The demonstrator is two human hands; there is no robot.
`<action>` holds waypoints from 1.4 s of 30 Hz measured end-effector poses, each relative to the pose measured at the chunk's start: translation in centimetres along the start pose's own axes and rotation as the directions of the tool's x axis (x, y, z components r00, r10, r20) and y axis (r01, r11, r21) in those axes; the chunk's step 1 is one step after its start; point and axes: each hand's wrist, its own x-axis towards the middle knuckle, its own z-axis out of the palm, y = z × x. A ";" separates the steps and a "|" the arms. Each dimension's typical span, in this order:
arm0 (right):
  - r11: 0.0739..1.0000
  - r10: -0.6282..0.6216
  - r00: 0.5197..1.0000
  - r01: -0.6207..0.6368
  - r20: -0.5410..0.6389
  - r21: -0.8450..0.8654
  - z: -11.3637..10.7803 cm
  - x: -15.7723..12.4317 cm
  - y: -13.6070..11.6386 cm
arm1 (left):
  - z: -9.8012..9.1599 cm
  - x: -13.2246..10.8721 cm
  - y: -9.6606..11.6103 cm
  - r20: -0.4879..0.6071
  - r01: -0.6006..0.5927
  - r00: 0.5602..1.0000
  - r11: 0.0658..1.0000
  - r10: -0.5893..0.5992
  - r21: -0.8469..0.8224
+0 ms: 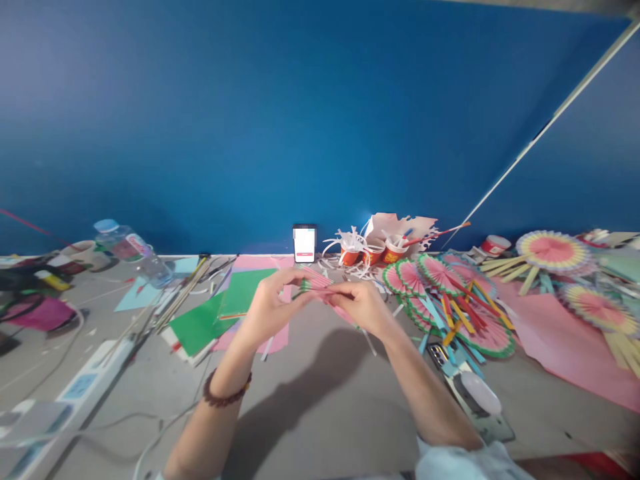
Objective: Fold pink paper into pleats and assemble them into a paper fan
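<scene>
Both hands are raised over the grey table (320,400) and pinch a folded, pleated pink paper strip with a green edge (316,285). My left hand (273,303) grips its left end with fingers curled; a bead bracelet (226,395) circles that wrist. My right hand (357,303) is closed on the strip's right end. Green paper sheets (210,313) and pink paper (260,340) lie on the table just beyond and under the hands.
Finished pink-and-green paper fans (440,293) pile at the right, with yellow-rimmed ones (553,252) farther right. Red cups (373,253) with paper scraps and a phone (304,243) stand against the blue wall. A water bottle (131,252), thin sticks (175,300) and a power strip (85,383) lie left.
</scene>
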 end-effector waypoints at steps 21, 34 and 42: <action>0.990 -0.132 0.991 0.130 -0.034 -0.055 -0.9 -0.6 0.1 | -2.9 0.3 -0.7 -0.027 -0.027 0.999 0.987 0.031 0.157; 0.981 -0.177 0.984 0.177 0.006 -0.082 -0.1 -0.3 -0.3 | 1.0 -0.7 -0.1 0.238 -0.332 0.942 0.760 0.237 0.558; 0.917 -0.378 0.925 0.369 0.030 0.153 -2.7 -0.6 -0.6 | -1.0 0.0 -0.4 0.102 -0.050 0.994 0.993 0.039 0.111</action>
